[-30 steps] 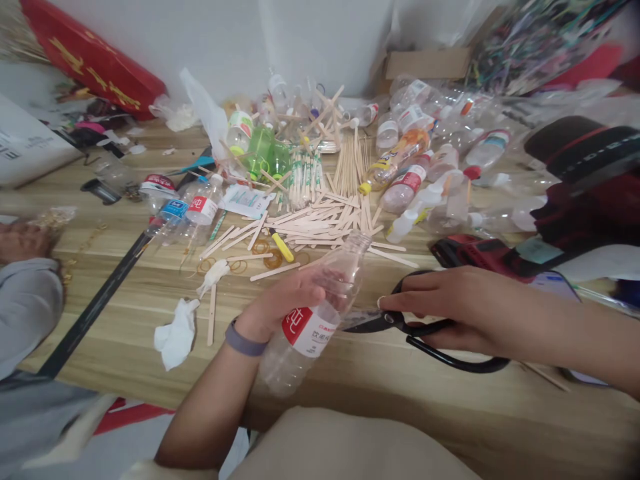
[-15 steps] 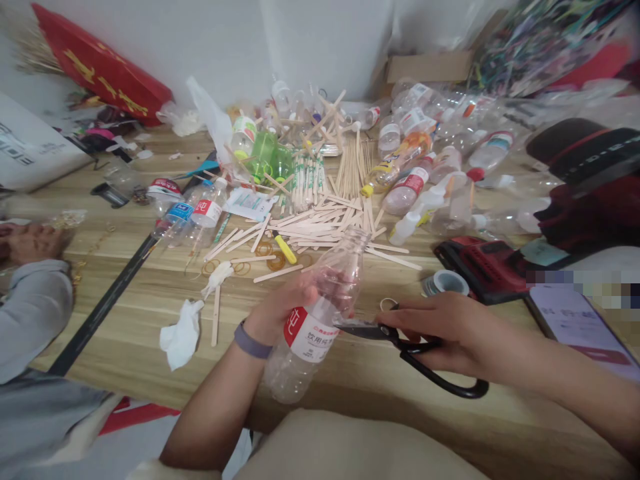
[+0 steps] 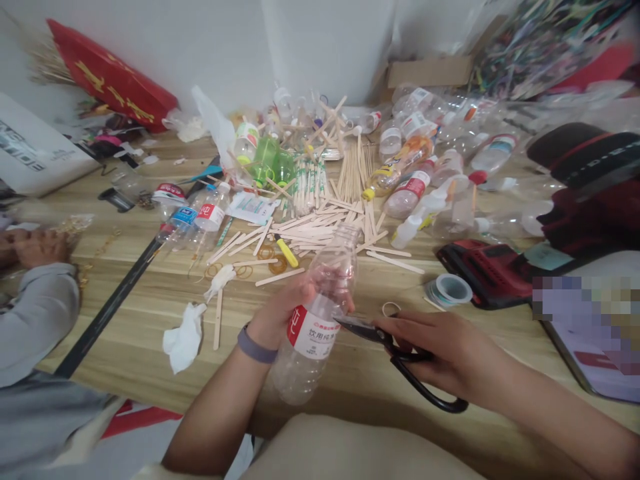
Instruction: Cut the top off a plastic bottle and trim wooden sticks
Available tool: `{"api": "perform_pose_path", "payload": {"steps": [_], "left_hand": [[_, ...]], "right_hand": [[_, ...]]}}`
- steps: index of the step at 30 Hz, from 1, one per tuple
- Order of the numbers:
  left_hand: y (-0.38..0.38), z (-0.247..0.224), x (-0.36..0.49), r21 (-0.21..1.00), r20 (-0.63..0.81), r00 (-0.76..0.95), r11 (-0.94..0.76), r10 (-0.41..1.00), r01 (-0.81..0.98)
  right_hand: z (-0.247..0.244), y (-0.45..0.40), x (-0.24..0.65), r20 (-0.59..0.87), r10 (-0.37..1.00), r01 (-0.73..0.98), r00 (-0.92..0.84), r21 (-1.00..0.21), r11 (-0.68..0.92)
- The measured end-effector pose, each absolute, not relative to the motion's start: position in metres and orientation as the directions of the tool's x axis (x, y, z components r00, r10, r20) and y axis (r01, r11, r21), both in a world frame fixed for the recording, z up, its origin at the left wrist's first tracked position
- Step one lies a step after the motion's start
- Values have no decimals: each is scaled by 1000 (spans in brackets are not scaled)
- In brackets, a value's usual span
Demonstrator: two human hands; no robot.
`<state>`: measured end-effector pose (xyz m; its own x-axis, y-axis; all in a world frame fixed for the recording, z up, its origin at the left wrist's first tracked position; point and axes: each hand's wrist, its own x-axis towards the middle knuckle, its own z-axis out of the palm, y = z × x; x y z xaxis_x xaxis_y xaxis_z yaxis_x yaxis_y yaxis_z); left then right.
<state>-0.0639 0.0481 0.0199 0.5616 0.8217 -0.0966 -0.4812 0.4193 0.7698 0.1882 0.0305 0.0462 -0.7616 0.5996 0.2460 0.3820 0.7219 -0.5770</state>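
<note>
The person's left hand [image 3: 285, 303] is wrapped around the upper part of a clear plastic bottle [image 3: 323, 317], thumb on the near side and fingers curled behind, their shapes showing through the plastic. The bottle leans, its neck pointing away from the body and a little to the right, above the hand; its red and white label [image 3: 320, 338] sits just below the grip, and the ribbed base extends beneath that, toward the person. Whether the base rests on the wooden table [image 3: 130, 340] cannot be told. The right hand [image 3: 435, 340] is closed about the handles of black scissors [image 3: 367, 331], fingers bent around the upper loop while the lower loop juts out beneath the palm. The blades point left, their tip at the right-hand edge of the label; whether it pierces the plastic is unclear. The right hand itself stays apart from the bottle, with the scissors bridging the gap. A thin pale ring [image 3: 391, 309] shows just beside the right fingers. Past the bottle neck lies a heap of flat wooden sticks [image 3: 325, 227], and a yellow-handled tool [image 3: 287, 252] lies to the left of the neck.
</note>
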Motion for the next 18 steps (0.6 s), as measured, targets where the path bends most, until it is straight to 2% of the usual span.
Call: {"api": "perform_pose_path", "payload": {"steps": [7,10,15,18], "left_hand": [[46,20,-62,741,-146,508,434,849,-512],[45,19,-61,719,-150,522,455,839,-526],[44,15,-65,693,-217,566,534,795,-485],[45,12,-67,683,-235,584,559,777,-470]], "right_hand": [[57,45,197,188,585,484,-789,-396,780],[57,56,202,199,504,436,-840,-305,847],[68,69,203,243,341,339,-908,-54,939],[69,72,203,258,308,315,-916,-17,949]]}}
